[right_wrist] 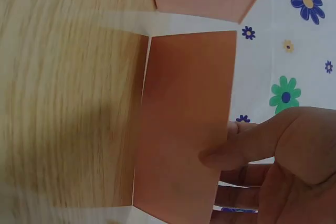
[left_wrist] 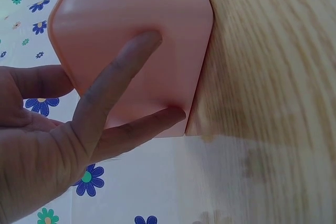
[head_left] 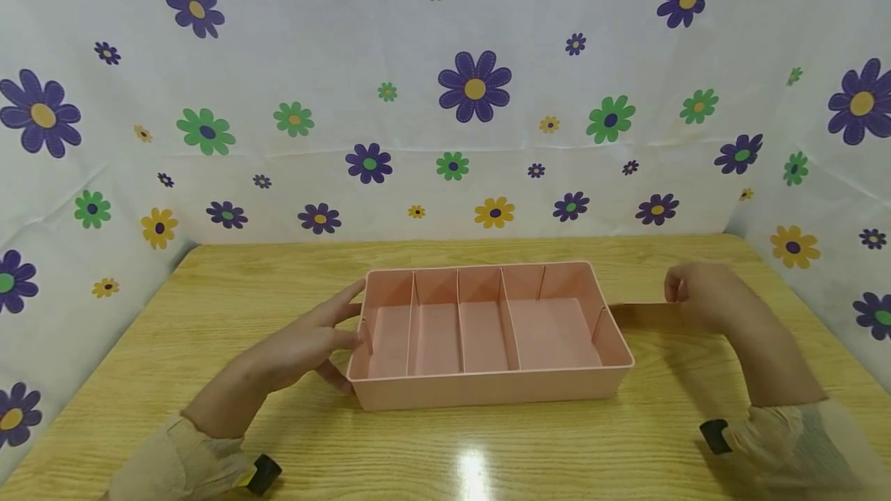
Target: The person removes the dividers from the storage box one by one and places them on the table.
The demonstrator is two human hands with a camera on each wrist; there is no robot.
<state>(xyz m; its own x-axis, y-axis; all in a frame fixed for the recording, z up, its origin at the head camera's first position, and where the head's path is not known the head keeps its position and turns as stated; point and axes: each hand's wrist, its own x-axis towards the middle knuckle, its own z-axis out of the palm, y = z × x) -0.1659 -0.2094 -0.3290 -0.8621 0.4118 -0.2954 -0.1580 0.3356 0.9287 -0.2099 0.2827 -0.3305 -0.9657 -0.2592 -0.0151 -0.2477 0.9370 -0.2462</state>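
Observation:
A pink tray-like box (head_left: 438, 391) with several compartments sits in the middle of the wooden table. My left hand (head_left: 299, 346) is at the box's left end. In the left wrist view, the thumb and another finger of that hand (left_wrist: 47, 150) press nearly straight against the smooth end wall. To the right of the box, my right hand (head_left: 710, 300) pinches a flat pink divider panel (right_wrist: 184, 103) between thumb and fingers. The panel stands on its long edge, touching the tabletop, a short gap away from the box in the right wrist view.
Upright dividers (head_left: 459, 323) split the box crosswise, with the widest compartment at the right. The wood-grain table (head_left: 543, 447) runs back to a white cloth (head_left: 418, 37) printed with flowers, which also hangs along both sides.

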